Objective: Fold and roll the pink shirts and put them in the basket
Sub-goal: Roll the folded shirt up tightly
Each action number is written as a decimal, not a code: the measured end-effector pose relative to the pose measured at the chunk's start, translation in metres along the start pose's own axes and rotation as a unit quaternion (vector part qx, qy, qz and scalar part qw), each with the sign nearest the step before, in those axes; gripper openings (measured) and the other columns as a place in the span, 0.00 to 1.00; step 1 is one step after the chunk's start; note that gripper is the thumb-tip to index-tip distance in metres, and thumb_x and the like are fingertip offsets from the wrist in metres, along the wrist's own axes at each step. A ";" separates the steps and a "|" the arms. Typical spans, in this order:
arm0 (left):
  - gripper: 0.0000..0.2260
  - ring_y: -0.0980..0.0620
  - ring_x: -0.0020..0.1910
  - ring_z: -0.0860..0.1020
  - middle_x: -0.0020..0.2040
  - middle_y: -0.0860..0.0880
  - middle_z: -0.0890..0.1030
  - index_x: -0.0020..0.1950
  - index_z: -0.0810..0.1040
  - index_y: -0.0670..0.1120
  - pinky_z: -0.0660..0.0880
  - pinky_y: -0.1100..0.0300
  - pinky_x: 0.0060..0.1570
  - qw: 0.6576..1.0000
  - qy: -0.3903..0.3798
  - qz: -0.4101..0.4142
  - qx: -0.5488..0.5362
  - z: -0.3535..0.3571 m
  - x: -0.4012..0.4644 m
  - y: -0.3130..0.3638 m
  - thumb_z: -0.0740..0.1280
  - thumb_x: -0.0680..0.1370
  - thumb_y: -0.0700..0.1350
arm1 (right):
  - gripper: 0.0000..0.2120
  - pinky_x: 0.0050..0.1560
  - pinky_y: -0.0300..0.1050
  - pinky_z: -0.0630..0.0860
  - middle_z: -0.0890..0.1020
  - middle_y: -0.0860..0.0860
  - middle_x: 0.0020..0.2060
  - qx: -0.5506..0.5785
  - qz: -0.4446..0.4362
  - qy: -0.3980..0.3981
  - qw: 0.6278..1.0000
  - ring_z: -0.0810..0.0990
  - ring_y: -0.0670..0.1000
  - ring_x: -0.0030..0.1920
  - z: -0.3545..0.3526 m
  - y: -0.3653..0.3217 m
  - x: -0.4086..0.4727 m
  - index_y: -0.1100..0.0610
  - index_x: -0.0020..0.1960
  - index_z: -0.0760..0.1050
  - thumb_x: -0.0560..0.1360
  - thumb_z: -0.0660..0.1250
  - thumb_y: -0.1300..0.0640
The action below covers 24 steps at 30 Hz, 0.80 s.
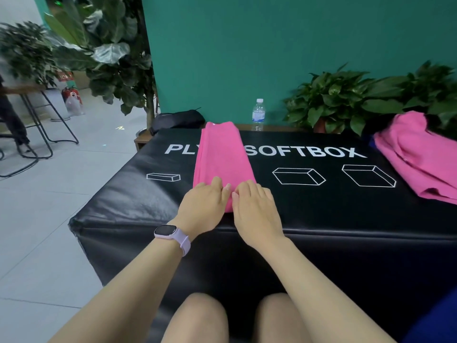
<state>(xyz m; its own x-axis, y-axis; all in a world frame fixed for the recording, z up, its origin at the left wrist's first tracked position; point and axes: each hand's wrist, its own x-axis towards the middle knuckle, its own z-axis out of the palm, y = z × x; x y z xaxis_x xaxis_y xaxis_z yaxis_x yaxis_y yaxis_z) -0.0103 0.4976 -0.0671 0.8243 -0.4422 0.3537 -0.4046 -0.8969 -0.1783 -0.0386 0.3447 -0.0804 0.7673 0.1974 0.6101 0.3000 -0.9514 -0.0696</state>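
1. A pink shirt (222, 154), folded into a long narrow strip, lies on the black padded plyo box (309, 209), running from its far edge toward the person and covering part of the white lettering.
2. The left hand (205, 201) rests on the near end of the strip with its fingers curled over the fabric edge, gripping it.
3. The right hand (254, 206) sits just beside the left, fingers likewise curled onto the same near end; the fingertips of the two hands almost touch.
4. A lilac smartwatch (173, 235) is worn on the left wrist.
5. A second pink shirt (418, 157) lies loosely heaped at the right side of the box top, well apart from the folded one.
6. A clear water bottle (258, 115) stands upright behind the far edge of the box, in front of the teal wall (272, 45).
7. A black bag (178, 120) lies behind the far left corner of the box.
8. Leafy potted plants (346, 100) stand at the right rear, and taller plants (103, 53) at the left rear.
9. Black metal stools (42, 129) stand on the grey tiled floor at the left.
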 end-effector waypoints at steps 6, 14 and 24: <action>0.05 0.44 0.40 0.66 0.43 0.47 0.70 0.44 0.68 0.46 0.59 0.52 0.40 0.988 0.142 -0.059 -0.007 -0.002 -0.014 0.018 0.58 0.80 0.43 | 0.05 0.38 0.48 0.60 0.76 0.50 0.37 -0.009 0.044 -0.116 0.992 0.74 0.57 0.37 0.003 -0.001 0.040 0.55 0.50 0.61 0.78 0.56 0.62; 0.06 0.43 0.43 0.70 0.41 0.51 0.69 0.44 0.65 0.49 0.60 0.52 0.41 0.996 0.041 -0.057 -0.058 -0.005 0.008 0.000 0.55 0.81 0.43 | 0.05 0.48 0.49 0.66 0.75 0.52 0.44 -0.070 -0.006 -0.047 0.996 0.73 0.55 0.46 0.006 0.003 0.032 0.54 0.46 0.68 0.78 0.61 0.62; 0.17 0.45 0.44 0.65 0.47 0.49 0.70 0.50 0.67 0.49 0.55 0.52 0.43 0.996 0.041 -0.076 0.004 -0.003 0.017 0.000 0.40 0.82 0.49 | 0.05 0.44 0.48 0.65 0.80 0.53 0.48 -0.023 0.016 -0.110 0.993 0.78 0.57 0.47 0.017 0.013 0.054 0.56 0.49 0.71 0.81 0.57 0.58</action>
<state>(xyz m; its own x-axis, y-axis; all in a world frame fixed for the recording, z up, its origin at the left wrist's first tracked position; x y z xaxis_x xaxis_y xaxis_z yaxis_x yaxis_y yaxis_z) 0.0021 0.4903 -0.0583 0.8402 -0.2999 0.4519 -0.2738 -0.9538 -0.1240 0.0165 0.3475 -0.0620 0.8833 0.2088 0.4197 0.2511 -0.9668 -0.0476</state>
